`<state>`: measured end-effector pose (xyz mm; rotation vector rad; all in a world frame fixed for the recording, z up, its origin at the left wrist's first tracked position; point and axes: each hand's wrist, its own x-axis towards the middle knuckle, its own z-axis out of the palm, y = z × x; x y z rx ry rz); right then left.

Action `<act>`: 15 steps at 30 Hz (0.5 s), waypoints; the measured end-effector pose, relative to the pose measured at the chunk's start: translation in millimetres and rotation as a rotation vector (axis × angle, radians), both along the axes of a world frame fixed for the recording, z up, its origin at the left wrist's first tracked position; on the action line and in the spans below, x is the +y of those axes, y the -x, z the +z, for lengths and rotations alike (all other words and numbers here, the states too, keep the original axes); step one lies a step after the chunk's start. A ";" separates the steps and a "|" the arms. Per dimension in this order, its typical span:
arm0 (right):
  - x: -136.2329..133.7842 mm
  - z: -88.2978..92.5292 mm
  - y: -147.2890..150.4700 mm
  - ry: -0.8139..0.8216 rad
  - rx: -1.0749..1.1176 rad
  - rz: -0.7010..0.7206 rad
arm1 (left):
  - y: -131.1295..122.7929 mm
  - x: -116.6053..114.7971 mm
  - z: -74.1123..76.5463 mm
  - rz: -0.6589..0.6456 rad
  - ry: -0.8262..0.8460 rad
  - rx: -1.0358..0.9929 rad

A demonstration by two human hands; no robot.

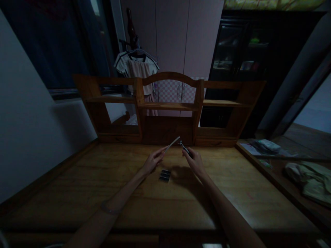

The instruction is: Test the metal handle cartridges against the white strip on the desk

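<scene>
My left hand [153, 161] is closed around the lower end of a thin, pale stick-like thing [172, 143], which slants up to the right. In my right hand [194, 162] is a small tool [183, 146] with a black handle and a shiny metal head. The tool's head is close to the upper tip of the stick; whether they touch I cannot tell. Below my hands, a small dark object with several dark bands [164, 175] lies flat on the wooden desk [116, 193]. Dim light hides the finer details.
A wooden shelf unit [169, 106] stands along the desk's far edge. To the right are a lower surface with crumpled cloth [318, 182] and a plastic bag [269, 145]. Clothes [139, 67] hang behind the shelf, before a pink wardrobe [170, 41]. A wall [51, 137] borders the left.
</scene>
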<state>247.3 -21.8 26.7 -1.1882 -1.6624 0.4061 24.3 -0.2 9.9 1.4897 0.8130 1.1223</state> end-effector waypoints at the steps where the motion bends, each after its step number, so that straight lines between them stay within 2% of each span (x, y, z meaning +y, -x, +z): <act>1: 0.1 -0.2 0.0 0.005 -0.001 -0.005 | -0.4 -0.6 0.4 -0.006 0.005 0.009; 11: -0.5 -0.6 1.2 0.007 0.015 -0.005 | -0.1 1.6 -2.1 0.027 -0.029 0.037; 15: 1.1 -1.2 1.2 -0.003 0.009 -0.010 | 0.4 -0.4 1.3 0.047 -0.061 0.048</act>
